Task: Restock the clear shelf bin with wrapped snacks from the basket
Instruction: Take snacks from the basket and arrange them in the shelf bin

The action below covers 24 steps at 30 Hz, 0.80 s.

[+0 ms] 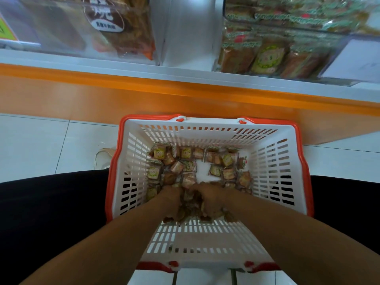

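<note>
- While both hands reach into the basket point(273, 161), the left hand point(171, 200) and right hand point(211, 199) curl round wrapped snacks point(186, 167) at its near wall.
- Clear shelf bin point(277, 48): beyond the basket, on the shelf.

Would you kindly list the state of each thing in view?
basket: on the floor, partly filled with snacks
wrapped snacks: loose in the basket
left hand: scooping snacks
right hand: scooping snacks
right shelf bin: stocked with matching snacks
left shelf bin: partly filled
</note>
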Each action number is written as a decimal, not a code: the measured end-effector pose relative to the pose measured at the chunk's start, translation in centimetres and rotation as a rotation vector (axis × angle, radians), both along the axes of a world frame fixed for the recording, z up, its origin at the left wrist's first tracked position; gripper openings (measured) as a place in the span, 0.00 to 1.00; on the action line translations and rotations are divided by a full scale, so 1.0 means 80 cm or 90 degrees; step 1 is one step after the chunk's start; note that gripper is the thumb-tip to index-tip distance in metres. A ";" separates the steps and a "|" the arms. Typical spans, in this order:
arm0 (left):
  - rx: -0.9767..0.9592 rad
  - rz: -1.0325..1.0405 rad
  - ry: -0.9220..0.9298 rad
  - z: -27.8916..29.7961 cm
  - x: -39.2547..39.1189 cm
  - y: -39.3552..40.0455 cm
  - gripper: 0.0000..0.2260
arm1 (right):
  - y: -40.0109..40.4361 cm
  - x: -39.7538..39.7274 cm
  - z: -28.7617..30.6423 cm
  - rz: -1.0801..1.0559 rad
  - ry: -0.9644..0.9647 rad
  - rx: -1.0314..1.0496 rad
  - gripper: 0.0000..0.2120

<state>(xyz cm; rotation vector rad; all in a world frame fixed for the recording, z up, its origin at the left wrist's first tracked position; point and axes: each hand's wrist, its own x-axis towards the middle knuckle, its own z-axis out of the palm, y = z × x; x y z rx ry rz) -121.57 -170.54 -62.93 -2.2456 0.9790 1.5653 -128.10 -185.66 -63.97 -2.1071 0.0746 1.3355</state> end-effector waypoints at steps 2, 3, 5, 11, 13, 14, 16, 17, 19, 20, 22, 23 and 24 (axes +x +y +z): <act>0.012 -0.028 -0.009 0.002 -0.001 -0.005 0.26 | 0.001 -0.005 0.006 -0.043 -0.044 0.016 0.38; 0.013 -0.023 -0.020 0.006 -0.003 -0.006 0.25 | 0.002 -0.010 0.006 -0.057 -0.076 0.001 0.35; 0.002 0.017 -0.032 0.006 -0.007 -0.002 0.24 | 0.003 -0.021 0.007 -0.066 -0.111 -0.054 0.33; -0.004 0.073 0.050 0.010 -0.008 0.002 0.14 | 0.007 -0.024 0.014 0.134 -0.034 -0.096 0.41; -0.010 0.100 0.092 0.013 -0.007 0.000 0.10 | 0.011 -0.033 0.014 0.153 -0.081 -0.164 0.45; -0.014 0.127 0.112 0.012 -0.008 -0.001 0.07 | 0.013 -0.039 0.015 0.160 -0.112 -0.186 0.44; -0.023 0.172 0.130 0.010 -0.009 -0.005 0.03 | 0.022 -0.048 0.013 0.157 -0.161 -0.211 0.40; -0.025 0.171 0.145 0.008 -0.011 -0.007 0.07 | 0.025 -0.051 0.011 0.155 -0.167 -0.218 0.39; 0.018 0.097 0.147 0.003 -0.019 -0.010 0.21 | 0.031 -0.052 0.007 0.164 -0.181 -0.219 0.36; 0.036 0.045 0.127 0.002 -0.024 -0.012 0.25 | 0.033 -0.051 0.007 0.161 -0.181 -0.221 0.34; 0.032 0.008 0.091 -0.003 -0.033 -0.013 0.25 | 0.036 -0.051 0.006 0.148 -0.196 -0.233 0.30; 0.025 0.020 0.078 -0.007 -0.037 -0.013 0.25 | 0.036 -0.051 0.004 0.139 -0.199 -0.240 0.28; 0.024 0.031 0.065 -0.009 -0.041 -0.013 0.26 | 0.035 -0.052 0.001 0.137 -0.195 -0.245 0.28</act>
